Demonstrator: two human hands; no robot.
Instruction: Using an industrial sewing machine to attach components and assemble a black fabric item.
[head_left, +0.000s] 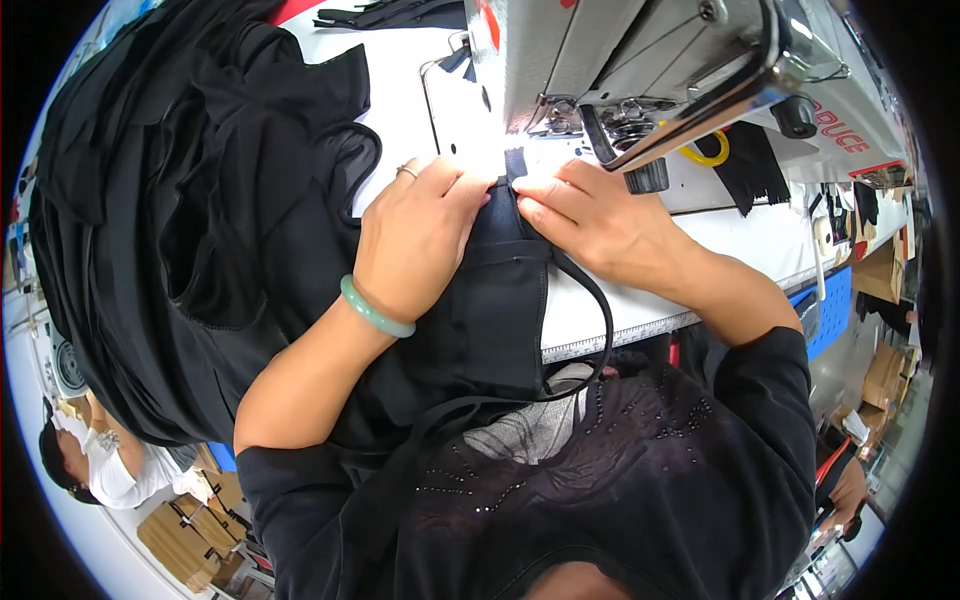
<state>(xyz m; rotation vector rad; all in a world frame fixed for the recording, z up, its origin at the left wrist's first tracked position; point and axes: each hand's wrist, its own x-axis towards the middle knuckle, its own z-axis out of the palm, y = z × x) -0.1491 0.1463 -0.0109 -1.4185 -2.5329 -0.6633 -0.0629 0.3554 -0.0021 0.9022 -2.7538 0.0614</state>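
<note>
A black garment panel (490, 300) lies in front of the sewing machine (560, 60), its narrow upper end close to the lit needle area. My left hand (420, 220), with a ring and a green bangle (376, 308) on its wrist, pinches the left edge of that narrow end. On the opposite edge my right hand (590, 215) has thumb and fingertips closed on the same fabric. A thin black strap (602, 300) loops from the panel down toward my lap. The fingertips partly hide the cloth between them.
A large heap of black garments (190, 200) covers the table's left. Black zippers (400, 14) lie at the back. A yellow ring (708, 148) and black fabric pieces (750, 165) are right of the needle area. A measuring tape (620, 338) runs along the front edge. Other people sit farther off.
</note>
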